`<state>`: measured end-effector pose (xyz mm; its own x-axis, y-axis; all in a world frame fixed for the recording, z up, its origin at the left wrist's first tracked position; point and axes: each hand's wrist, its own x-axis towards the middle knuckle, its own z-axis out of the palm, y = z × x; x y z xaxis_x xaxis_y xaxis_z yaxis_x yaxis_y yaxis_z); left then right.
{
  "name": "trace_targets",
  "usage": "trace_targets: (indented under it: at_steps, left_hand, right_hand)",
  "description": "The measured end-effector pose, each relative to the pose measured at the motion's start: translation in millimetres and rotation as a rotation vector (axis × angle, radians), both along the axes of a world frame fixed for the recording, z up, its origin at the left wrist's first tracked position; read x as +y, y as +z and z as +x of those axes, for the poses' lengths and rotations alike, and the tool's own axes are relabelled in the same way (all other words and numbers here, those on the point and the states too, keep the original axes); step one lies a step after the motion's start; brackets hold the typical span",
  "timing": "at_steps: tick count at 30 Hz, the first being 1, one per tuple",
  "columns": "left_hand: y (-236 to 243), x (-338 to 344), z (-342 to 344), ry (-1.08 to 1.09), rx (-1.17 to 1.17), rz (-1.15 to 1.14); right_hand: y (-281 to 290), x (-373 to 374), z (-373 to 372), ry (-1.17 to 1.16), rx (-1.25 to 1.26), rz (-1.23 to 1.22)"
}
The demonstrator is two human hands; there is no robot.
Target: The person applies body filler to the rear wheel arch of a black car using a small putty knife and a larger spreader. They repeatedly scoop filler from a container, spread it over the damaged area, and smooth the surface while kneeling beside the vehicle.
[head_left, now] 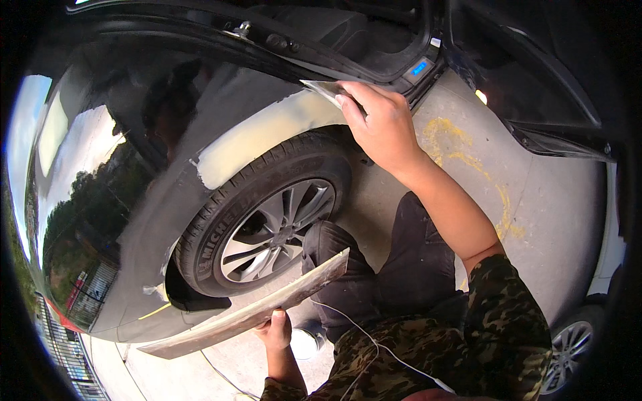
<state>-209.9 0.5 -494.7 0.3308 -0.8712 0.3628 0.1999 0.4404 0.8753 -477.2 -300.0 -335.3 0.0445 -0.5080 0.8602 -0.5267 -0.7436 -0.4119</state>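
Pale cream body filler (257,134) lies in a curved band on the black car's fender (214,93), along the wheel arch. My right hand (382,123) is closed around a flat putty spreader (322,88), whose blade is at the upper right end of the filler. Whether the blade's edge presses on the panel I cannot tell. Low in front of me, my left hand (275,332) grips a long, flat board (247,309) by its near edge. The board is held tilted, below the wheel (277,230), with greyish smears along it.
An open car door (535,87) stands at the upper right, beside the door sill (418,70). Yellow marks (448,137) stain the concrete floor. A white round container (304,344) sits behind my left hand. A white cable (361,327) hangs across my clothing. Another car's wheel (568,354) shows at lower right.
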Motion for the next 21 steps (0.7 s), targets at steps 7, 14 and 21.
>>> trace_targets:
  at_steps: [7,14,21]
  left_hand:
    - [-1.6,-4.5,0.7,-0.002,0.009,-0.010]
    - [-1.6,-7.1,0.3,-0.003,0.008,0.003]
    - [-2.8,-6.2,-2.7,0.039,0.009,0.016]
  right_hand:
    - [-15.6,-3.3,-2.9,-0.030,0.042,0.033]
    - [-47.1,-12.3,-18.3,-0.061,0.053,0.074]
    - [-103.2,-22.9,-52.3,-0.118,0.045,0.150]
